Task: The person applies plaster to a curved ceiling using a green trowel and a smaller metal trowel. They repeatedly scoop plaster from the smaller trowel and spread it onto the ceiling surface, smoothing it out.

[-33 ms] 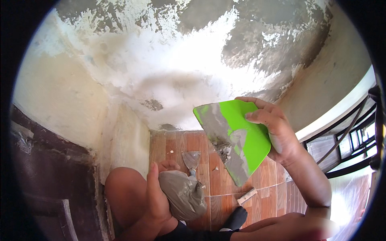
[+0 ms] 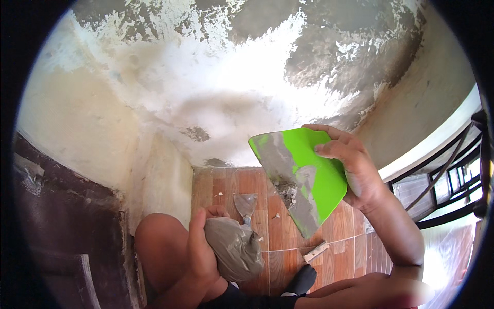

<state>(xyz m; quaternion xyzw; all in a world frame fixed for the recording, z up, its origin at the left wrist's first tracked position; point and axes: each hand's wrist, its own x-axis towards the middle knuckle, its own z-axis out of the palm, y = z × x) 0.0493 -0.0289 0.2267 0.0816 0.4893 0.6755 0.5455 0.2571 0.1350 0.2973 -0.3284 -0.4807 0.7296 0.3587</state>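
A green plastic spreader (image 2: 329,185) is pinched between the thumb and fingers of my right hand (image 2: 357,167), held up in front of the wall. Grey putty coats its left and lower part, with a rough lump near the lower left edge. My left hand (image 2: 201,252) grips a thin plastic bag (image 2: 234,253) filled with grey putty, low down beside my bent knee. Its thumb points up along the bag, and the other fingers are partly hidden behind it. Beyond the bag, a putty knife (image 2: 245,204) lies on the floor.
The wall (image 2: 221,67) ahead carries patchy white and grey coating. Small crumbs dot the reddish wood-patterned floor (image 2: 288,226). A short pale block (image 2: 316,251) lies near my dark-covered foot (image 2: 302,279). At left is a dark worn panel (image 2: 67,216); at right, a black metal frame (image 2: 447,221).
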